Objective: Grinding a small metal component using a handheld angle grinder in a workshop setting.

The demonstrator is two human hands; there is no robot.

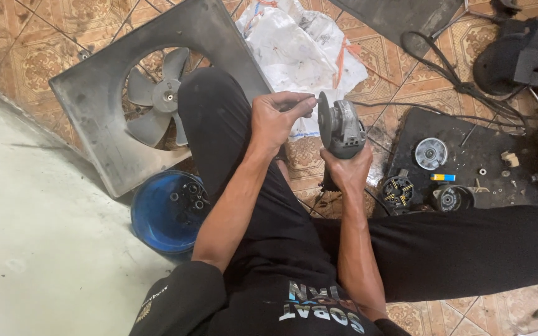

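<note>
My right hand [347, 168] grips the grey body of an angle grinder [344, 129], held upright over my lap with its dark disc facing left. Fingers of my left hand [276, 117] close on a small dark piece at the disc's edge, next to the grinder head. Both forearms reach out over my black trousers. What the left fingers pinch is too small to make out.
A grey square fan shroud [104, 106] with a fan leans at the left. A blue round lid [157, 218] holds small black parts. A black mat [468, 155] at the right carries motor parts. White crumpled sacking [300, 43] and cables lie ahead on patterned tiles.
</note>
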